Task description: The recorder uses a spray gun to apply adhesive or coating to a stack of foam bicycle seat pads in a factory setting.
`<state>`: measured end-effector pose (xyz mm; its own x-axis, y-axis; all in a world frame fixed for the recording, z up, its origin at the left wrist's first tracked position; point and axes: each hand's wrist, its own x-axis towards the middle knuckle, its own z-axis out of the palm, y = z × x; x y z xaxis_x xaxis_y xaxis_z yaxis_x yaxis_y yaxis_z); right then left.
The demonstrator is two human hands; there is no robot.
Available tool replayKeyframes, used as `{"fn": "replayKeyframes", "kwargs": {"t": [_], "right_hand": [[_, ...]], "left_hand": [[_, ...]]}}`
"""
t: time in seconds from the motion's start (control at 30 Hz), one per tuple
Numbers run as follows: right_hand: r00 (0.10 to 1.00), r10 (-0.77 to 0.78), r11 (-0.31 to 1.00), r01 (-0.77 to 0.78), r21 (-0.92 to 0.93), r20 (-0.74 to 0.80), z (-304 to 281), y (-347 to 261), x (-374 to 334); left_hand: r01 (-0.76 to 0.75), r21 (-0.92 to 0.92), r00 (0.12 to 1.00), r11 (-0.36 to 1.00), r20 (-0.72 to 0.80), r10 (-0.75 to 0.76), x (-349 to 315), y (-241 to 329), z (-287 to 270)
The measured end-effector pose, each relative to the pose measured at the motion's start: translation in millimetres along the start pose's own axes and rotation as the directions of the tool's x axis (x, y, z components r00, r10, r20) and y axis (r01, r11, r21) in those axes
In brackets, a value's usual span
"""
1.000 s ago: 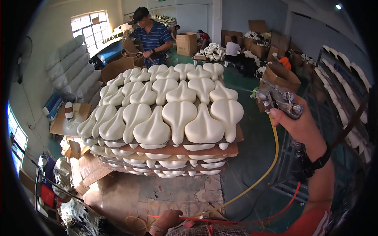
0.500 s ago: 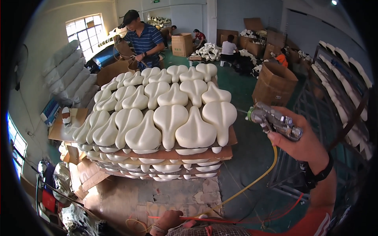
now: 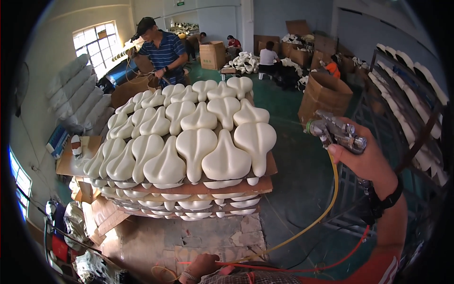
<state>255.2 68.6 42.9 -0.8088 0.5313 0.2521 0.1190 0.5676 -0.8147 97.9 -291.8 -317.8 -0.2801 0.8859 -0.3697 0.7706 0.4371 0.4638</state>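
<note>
My right hand point(image 3: 364, 151) is wrapped round a metal spray gun point(image 3: 336, 132), its nozzle pointing left. A faint mist shows in front of the nozzle. From the gun's underside a yellow hose point(image 3: 326, 215) curves down toward my lap. Low in front of me, my left hand point(image 3: 202, 266) is closed over a red hose point(image 3: 293, 270); its fingers are partly hidden. To the left of the gun, rows of cream-white bicycle saddle pads point(image 3: 227, 158) lie side by side on stacked cardboard sheets point(image 3: 262, 184), apart from both hands.
Behind the stack a person in a striped shirt point(image 3: 163, 54) stands holding a cord or hose. A tall cardboard box point(image 3: 326, 94) is beyond the gun. Metal racks point(image 3: 402, 113) with pads line the right side. Wrapped bundles point(image 3: 75, 97) lean at the left wall. Several people sit far back.
The spray gun in my right hand has moved slightly up and to the right. The pads have shifted a little left in view. My left hand stays in place on the red hose.
</note>
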Motion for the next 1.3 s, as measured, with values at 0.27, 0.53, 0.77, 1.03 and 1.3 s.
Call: {"fn": "replayKeyframes", "kwargs": {"t": [0.27,0.53,0.77,1.03,1.3], "right_hand": [[1.000,-0.001,1.000,0.001,0.001,-0.004,1.8,-10.5,-7.0],[0.998,0.031,0.999,-0.032,-0.003,-0.047,-2.4,-19.1,-27.4],[0.996,0.064,0.998,-0.064,0.000,-0.054,9.4,-34.3,-55.8],[0.997,0.065,0.994,-0.068,-0.088,-0.030,24.2,-53.2,-105.0],[0.990,0.089,0.996,-0.085,0.035,-0.108,36.2,-74.6,-129.1]], "left_hand": [[-0.022,-0.006,1.000,1.000,0.022,0.022,0.9,6.6,-1.4],[-0.058,0.010,0.997,0.998,0.052,0.057,-5.1,7.6,1.1],[-0.062,-0.006,0.997,0.998,0.053,0.062,-22.3,2.7,9.7],[-0.078,0.005,0.993,0.997,0.090,0.077,-57.4,3.0,12.7],[-0.104,0.036,0.989,0.994,0.113,0.099,-87.4,-8.4,35.3]]}}
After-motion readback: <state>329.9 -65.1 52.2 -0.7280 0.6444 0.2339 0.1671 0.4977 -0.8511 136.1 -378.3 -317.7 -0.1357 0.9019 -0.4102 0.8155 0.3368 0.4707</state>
